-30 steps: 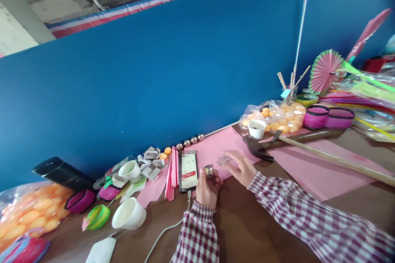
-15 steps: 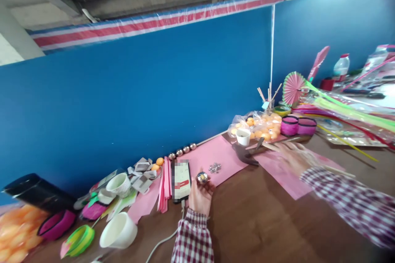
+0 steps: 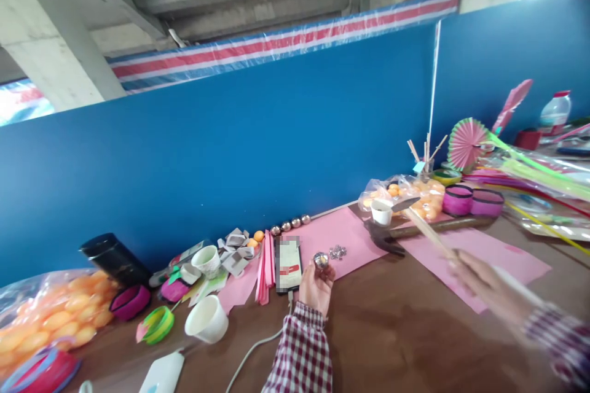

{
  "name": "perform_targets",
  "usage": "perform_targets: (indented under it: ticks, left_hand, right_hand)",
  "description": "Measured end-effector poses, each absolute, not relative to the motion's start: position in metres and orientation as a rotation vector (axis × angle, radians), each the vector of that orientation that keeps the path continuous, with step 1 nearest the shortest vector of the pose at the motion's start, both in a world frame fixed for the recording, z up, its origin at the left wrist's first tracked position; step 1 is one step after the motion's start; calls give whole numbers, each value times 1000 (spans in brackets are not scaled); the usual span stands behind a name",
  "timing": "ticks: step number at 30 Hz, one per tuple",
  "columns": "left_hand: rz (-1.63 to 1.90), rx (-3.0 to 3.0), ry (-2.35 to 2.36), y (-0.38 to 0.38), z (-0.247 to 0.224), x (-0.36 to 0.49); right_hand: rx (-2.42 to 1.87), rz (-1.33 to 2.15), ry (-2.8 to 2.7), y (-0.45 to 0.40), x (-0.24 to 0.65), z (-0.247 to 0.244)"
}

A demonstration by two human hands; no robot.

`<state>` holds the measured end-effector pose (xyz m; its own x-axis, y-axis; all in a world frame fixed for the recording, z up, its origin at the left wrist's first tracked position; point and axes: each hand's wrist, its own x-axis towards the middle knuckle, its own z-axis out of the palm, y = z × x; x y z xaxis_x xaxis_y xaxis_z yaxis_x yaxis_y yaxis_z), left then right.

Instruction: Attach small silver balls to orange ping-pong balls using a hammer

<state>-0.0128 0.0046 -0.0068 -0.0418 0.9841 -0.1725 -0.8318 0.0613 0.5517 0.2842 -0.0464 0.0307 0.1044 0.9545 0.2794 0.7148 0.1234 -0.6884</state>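
Note:
My left hand [image 3: 317, 287] is closed around a shiny metal ball [image 3: 321, 260], its fingertips cupping the ball from below and the side. Just behind it, a small heap of silvery bits [image 3: 338, 252] lies on a pink sheet [image 3: 318, 228]. My right hand [image 3: 479, 279], somewhat blurred, grips the light wooden handle of a small hammer [image 3: 428, 230], whose dark head is raised up and to the left. Beneath and beyond that hammer, a dark claw hammer [image 3: 389, 238] rests on the table across the pink paper.
A phone [image 3: 289, 267] with a cable lies left of my left hand. More metal balls [image 3: 290, 225] line the blue partition [image 3: 276, 135]. White cups [image 3: 206, 319], a black cylinder [image 3: 114, 258] and bagged orange balls [image 3: 59, 313] stand left; magenta bands [image 3: 472, 201] sit at right.
My right hand has lifted the small wooden-handled hammer off the table, its head swinging upward. My left hand still holds the metal ball. The view has turned left.

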Motion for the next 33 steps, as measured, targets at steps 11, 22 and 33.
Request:
perform_targets:
  ticks: [11, 22, 33]
  left_hand:
    - [1525, 320, 641, 3, -9, -11]
    - [1507, 317, 624, 1, -5, -10]
    - [1462, 333, 556, -3, -2, -8]
  right_hand:
    - [-1274, 415, -1903, -75, 182, 16]
    - [-1299, 602, -1856, -74, 167, 20]
    - [-1298, 554, -1947, -72, 167, 27]
